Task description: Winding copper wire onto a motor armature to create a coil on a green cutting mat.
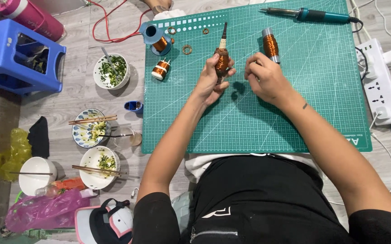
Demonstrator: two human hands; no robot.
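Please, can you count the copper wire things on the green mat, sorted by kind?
Copper-wound tool in the left hand: 1
Copper wire spools: 3
Small loose copper coil rings: 3
Total: 7

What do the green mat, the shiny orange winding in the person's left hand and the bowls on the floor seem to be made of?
Mat: likely matte rubbery plastic, judging by its flat green surface with a printed white grid.
Winding, held by the left hand: apparently copper wire, given its glossy orange-brown metallic sheen.
Bowls: probably glazed ceramic, being white and smooth, though plastic is possible.
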